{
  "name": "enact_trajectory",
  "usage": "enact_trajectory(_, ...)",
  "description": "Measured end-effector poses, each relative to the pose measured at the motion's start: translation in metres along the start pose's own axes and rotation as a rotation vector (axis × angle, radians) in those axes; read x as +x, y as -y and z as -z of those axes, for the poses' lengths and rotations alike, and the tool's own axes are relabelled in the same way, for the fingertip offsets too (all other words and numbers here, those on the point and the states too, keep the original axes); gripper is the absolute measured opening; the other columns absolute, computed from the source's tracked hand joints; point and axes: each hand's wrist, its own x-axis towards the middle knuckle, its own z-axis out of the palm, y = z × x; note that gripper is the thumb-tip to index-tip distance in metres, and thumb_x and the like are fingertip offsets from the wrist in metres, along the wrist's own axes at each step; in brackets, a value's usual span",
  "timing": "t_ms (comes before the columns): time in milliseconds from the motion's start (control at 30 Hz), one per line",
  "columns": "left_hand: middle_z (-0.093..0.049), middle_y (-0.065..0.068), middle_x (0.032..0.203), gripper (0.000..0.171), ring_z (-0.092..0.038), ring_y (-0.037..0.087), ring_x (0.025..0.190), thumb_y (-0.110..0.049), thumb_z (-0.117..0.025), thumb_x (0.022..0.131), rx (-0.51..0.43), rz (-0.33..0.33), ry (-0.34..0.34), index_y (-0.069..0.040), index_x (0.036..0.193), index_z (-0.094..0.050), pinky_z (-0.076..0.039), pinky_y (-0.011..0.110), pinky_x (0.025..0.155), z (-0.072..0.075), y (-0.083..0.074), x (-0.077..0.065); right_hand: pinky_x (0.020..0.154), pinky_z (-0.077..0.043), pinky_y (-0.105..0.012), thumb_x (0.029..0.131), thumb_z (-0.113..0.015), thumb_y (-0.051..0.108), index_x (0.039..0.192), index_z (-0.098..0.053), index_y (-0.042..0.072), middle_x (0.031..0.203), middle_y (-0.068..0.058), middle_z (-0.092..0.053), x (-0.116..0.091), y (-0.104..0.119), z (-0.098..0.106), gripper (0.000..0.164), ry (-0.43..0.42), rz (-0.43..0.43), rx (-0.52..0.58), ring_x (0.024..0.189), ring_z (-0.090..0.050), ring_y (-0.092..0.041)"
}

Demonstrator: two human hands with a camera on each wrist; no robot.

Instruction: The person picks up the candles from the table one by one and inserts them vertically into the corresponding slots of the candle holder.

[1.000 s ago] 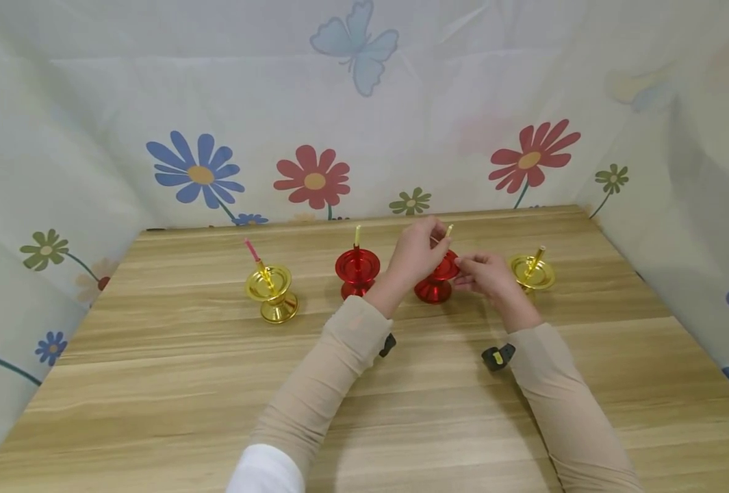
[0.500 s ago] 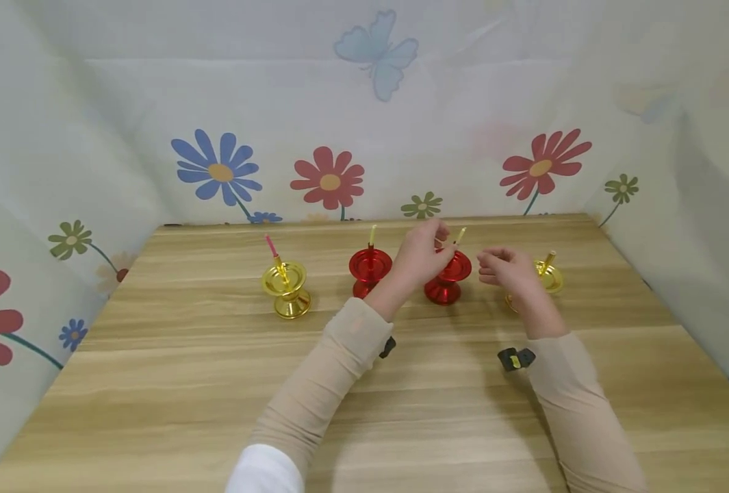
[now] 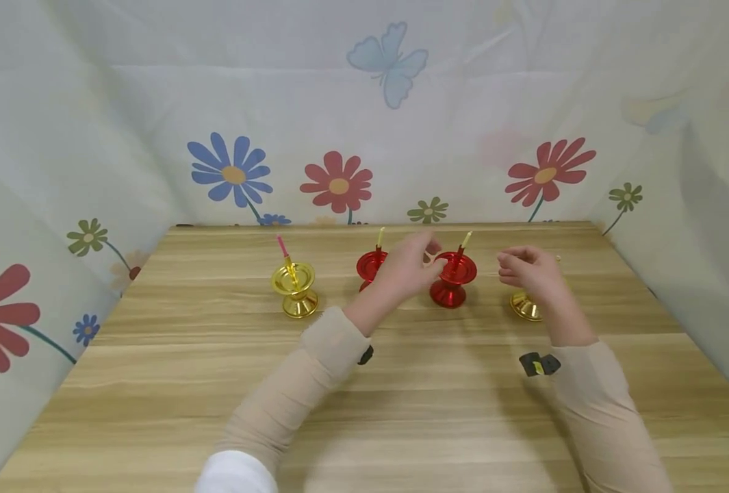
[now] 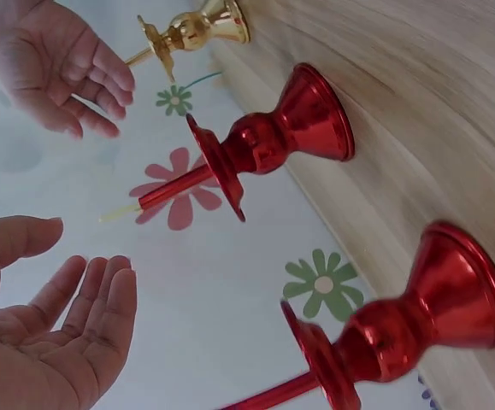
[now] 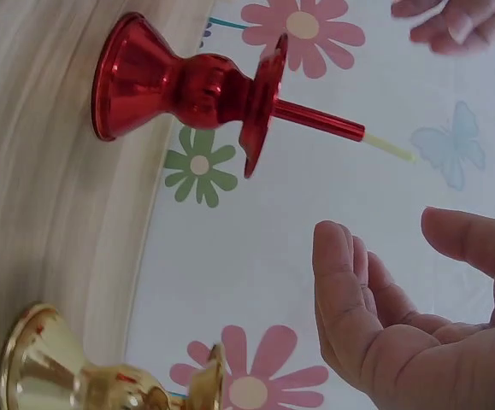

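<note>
My left hand hovers just left of a red candlestick, fingers loosely bent around nothing. A thin pale yellow candle stands in that candlestick's red tube. In the left wrist view, the thumb and fingertips of the same hand are apart, short of the candle. My right hand is over a gold candlestick and hides most of its upper part. The right wrist view shows this hand relaxed, with a gap between thumb and fingers.
Another red candlestick with a yellow candle is partly behind my left hand. Farther left, a gold candlestick holds a pink candle. All stand in a row on the wooden table, before a flower-printed cloth.
My left hand has let go of the yellow candle and drawn back leftward. The right hand has moved right, from the red candlestick to the gold one. The head view has shifted slightly.
</note>
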Motion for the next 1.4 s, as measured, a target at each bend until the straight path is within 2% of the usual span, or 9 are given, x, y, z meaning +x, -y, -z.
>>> enact_trajectory(100,-0.063,0.008,0.112,0.024,-0.061,0.022,0.098,-0.02,-0.06,0.092,0.022,-0.007,-0.008,-0.005,0.112,-0.058,-0.053,0.028,0.084,0.007,0.004,-0.007,0.077,-0.053,-0.014,0.099,-0.049,0.027,0.134,-0.036,-0.011,0.105,-0.004,-0.051,-0.003,-0.001,0.009,0.054,0.005,0.018,0.01,0.079,-0.057,0.003)
enact_trajectory(133,-0.063,0.009,0.111,0.024,-0.062,0.022,0.097,-0.019,-0.06,0.092,0.03,-0.015,-0.015,-0.004,0.111,-0.059,-0.053,0.029,0.084,0.01,0.005,-0.009,0.078,-0.053,-0.016,0.098,-0.052,0.026,0.132,-0.04,-0.011,0.104,-0.005,-0.053,0.014,-0.022,0.018,0.051,0.028,0.038,0.074,0.08,-0.059,0.0)
enact_trajectory(300,-0.064,0.01,0.102,0.019,-0.062,0.024,0.09,-0.015,-0.063,0.089,0.064,-0.053,-0.058,-0.002,0.103,-0.06,-0.053,0.03,0.08,0.016,0.013,-0.021,0.077,-0.054,-0.016,0.098,-0.052,0.028,0.132,-0.041,-0.011,0.098,0.003,-0.056,0.011,-0.028,0.032,0.053,0.016,0.065,0.057,0.082,-0.061,-0.002)
enact_trajectory(333,-0.063,0.01,0.099,0.019,-0.061,0.024,0.088,-0.014,-0.064,0.088,0.07,-0.056,-0.067,-0.002,0.102,-0.06,-0.053,0.03,0.079,0.017,0.016,-0.024,0.076,-0.053,-0.016,0.098,-0.051,0.028,0.132,-0.041,-0.011,0.096,0.005,-0.056,0.009,-0.027,0.034,0.053,0.012,0.064,0.045,0.082,-0.061,-0.001)
enact_trajectory(367,-0.063,0.011,0.097,0.018,-0.06,0.024,0.086,-0.014,-0.064,0.088,0.077,-0.057,-0.074,-0.002,0.1,-0.06,-0.052,0.031,0.078,0.017,0.018,-0.026,0.075,-0.053,-0.014,0.099,-0.049,0.029,0.134,-0.037,-0.012,0.094,0.009,-0.054,-0.01,-0.007,0.029,0.055,-0.018,0.049,-0.023,0.08,-0.06,0.002)
enact_trajectory(433,-0.062,0.01,0.093,0.017,-0.058,0.023,0.083,-0.013,-0.065,0.087,0.096,-0.057,-0.088,-0.002,0.098,-0.06,-0.051,0.032,0.076,0.018,0.024,-0.031,0.074,-0.053,-0.013,0.099,-0.048,0.027,0.134,-0.038,-0.012,0.09,0.012,-0.055,-0.013,-0.006,0.031,0.054,-0.03,0.052,-0.034,0.079,-0.059,0.002)
enact_trajectory(867,-0.062,0.01,0.093,0.017,-0.055,0.02,0.078,-0.014,-0.067,0.086,0.155,0.151,-0.027,-0.002,0.096,-0.06,-0.051,0.031,0.068,0.024,0.053,-0.066,0.07,-0.053,-0.012,0.098,-0.051,0.024,0.119,-0.047,-0.007,0.081,0.018,-0.058,-0.015,-0.018,0.057,0.038,-0.097,0.033,-0.012,0.074,-0.058,0.002)
enact_trajectory(1133,-0.063,0.011,0.092,0.018,-0.059,0.024,0.084,-0.012,-0.065,0.083,0.25,0.182,0.036,-0.001,0.096,-0.06,-0.052,0.038,0.077,0.018,0.078,-0.082,0.068,-0.053,-0.013,0.098,-0.05,0.027,0.124,-0.044,-0.01,0.077,0.02,-0.056,-0.014,-0.028,0.071,0.046,-0.112,-0.021,-0.087,0.071,-0.059,0.005)
enact_trajectory(1400,-0.055,0.012,0.086,0.02,-0.053,0.024,0.076,-0.014,-0.067,0.08,0.28,0.214,0.081,0.0,0.09,-0.058,-0.049,0.038,0.069,0.015,0.09,-0.101,0.064,-0.054,-0.014,0.097,-0.049,0.017,0.119,-0.046,-0.015,0.073,0.017,-0.054,-0.007,-0.04,0.079,0.038,-0.136,-0.025,-0.096,0.065,-0.059,0.005)
